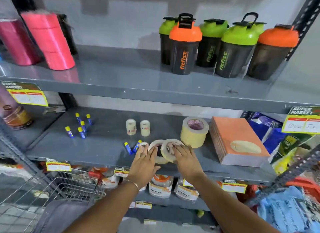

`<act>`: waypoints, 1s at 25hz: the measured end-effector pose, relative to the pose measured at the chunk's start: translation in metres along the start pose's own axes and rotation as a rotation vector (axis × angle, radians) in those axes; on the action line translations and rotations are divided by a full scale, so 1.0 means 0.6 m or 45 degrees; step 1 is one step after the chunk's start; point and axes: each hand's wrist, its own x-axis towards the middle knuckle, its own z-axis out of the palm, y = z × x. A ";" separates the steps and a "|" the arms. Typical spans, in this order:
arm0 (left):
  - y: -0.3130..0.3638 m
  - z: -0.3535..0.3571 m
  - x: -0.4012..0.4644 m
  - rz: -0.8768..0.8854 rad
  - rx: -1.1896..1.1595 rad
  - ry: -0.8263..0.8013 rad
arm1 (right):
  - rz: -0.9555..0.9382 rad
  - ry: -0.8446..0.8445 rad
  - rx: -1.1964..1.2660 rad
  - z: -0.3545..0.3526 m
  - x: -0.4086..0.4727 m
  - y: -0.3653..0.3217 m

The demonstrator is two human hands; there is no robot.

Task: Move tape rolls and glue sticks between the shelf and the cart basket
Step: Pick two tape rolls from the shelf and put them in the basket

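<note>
Tape rolls are sitting along the front of the middle shelf point(103, 146), and both hands are reaching onto them. The left hand point(144, 160) is lying flat with fingers spread, covering part of a pale tape roll point(160, 159) that is lying flat and touching a small clear roll point(143, 144) just left of it. The right hand point(186, 159) is pressing on a second pale roll point(168, 148), which is tilting up on its edge and leaning against the first; whether its fingers are gripping the roll or only resting on it cannot be told. The two hands are staying apart, side by side.

Two glue sticks point(132, 147) are lying crossed just left of the left hand, and five more glue sticks point(80, 126) are standing upright farther back on the left. Two small tape rolls point(137, 127) are standing behind the hands, and a stack of wide masking tape point(194, 132) is sitting to the right, beside an orange box point(237, 137). The wire cart basket point(52, 187) is waiting at lower left, below the shelf edge. Shaker bottles point(225, 47) are lining the shelf above.
</note>
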 end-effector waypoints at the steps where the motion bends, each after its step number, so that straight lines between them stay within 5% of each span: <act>1: 0.009 0.007 0.009 0.013 0.036 -0.054 | 0.025 -0.012 -0.005 0.008 0.004 0.009; 10: 0.054 0.002 0.058 -0.058 0.048 -0.258 | -0.011 -0.184 0.019 0.049 0.002 0.050; 19: 0.031 -0.010 0.052 0.057 -0.069 0.195 | -0.122 0.138 0.226 0.018 0.013 0.062; 25: -0.042 -0.038 -0.047 -0.140 -0.130 0.291 | -0.352 0.287 0.252 -0.037 0.058 -0.017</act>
